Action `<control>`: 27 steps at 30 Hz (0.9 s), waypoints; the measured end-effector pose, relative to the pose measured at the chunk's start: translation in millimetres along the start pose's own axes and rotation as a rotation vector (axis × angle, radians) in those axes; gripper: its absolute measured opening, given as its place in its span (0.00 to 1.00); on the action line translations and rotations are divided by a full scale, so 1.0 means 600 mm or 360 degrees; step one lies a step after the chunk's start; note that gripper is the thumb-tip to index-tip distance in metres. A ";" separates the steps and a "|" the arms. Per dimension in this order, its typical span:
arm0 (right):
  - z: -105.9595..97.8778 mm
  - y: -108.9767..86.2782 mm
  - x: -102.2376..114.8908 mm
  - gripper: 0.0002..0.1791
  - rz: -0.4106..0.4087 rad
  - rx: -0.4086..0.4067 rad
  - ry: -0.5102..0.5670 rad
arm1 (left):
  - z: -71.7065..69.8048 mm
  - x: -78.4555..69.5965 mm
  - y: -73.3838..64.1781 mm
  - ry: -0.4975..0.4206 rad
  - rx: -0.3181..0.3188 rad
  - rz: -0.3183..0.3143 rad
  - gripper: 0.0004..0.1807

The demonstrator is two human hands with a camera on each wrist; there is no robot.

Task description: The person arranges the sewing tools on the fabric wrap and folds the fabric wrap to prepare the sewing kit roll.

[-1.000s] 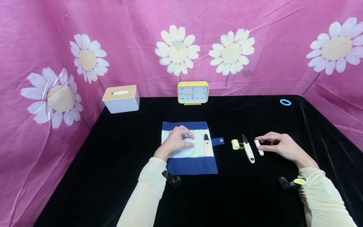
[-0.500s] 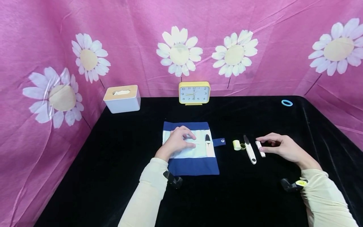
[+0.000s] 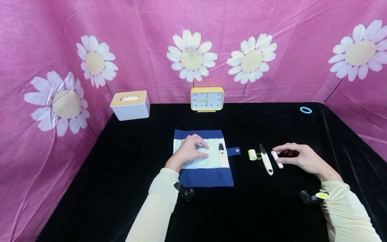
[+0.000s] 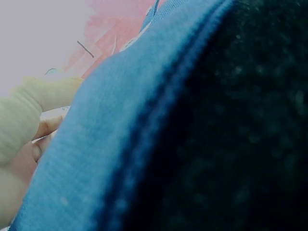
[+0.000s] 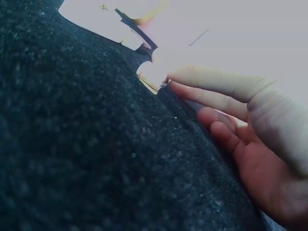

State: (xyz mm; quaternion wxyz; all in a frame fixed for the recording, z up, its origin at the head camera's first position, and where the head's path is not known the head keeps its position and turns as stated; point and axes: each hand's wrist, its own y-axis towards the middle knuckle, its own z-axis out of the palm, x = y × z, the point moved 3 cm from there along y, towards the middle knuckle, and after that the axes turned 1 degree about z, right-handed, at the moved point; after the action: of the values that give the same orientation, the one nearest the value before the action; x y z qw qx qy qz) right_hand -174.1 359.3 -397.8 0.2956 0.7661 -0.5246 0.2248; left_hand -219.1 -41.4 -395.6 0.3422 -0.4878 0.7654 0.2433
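Note:
My left hand rests on the open navy and white fabric roll, thumb and fingers apart with nothing visible between them. In the left wrist view, the roll's blue edge covers much of that hand. A slim white tool with a black tip sits in the roll's right side. My right hand pinches a small white bar between thumb and fingertips at its near side. The right wrist view shows the bar's end at the fingertips, low over the black cloth. Its exact kind is unclear.
Left of the bar lie a white tool with a dark pointed tip, a small yellow ring and a pale yellow cylinder. A yellow clock, a tissue box and a blue ring stand or lie farther back.
The white bar has tilted slightly in the right hand, its far end shifting a little left. The left hand stays on the fabric roll. The head view has shifted slightly.

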 end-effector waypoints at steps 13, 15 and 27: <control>0.005 0.002 0.003 0.21 -0.0132 0.0084 -0.0036 | -0.001 -0.003 -0.001 -0.0004 0.0009 -0.0028 0.11; 0.005 0.003 0.003 0.21 -0.0136 0.0079 -0.0029 | -0.001 -0.003 -0.002 -0.0005 0.0011 -0.0031 0.11; 0.004 0.000 0.002 0.24 -0.0090 0.0038 0.0007 | 0.000 -0.003 -0.001 0.0018 0.0009 -0.0018 0.11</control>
State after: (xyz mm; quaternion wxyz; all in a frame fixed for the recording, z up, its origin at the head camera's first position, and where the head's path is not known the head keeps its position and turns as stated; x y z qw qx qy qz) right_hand -173.6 357.0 -398.9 0.2938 0.7836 -0.4992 0.2244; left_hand -218.0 -40.9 -394.2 0.3406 -0.4925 0.7652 0.2364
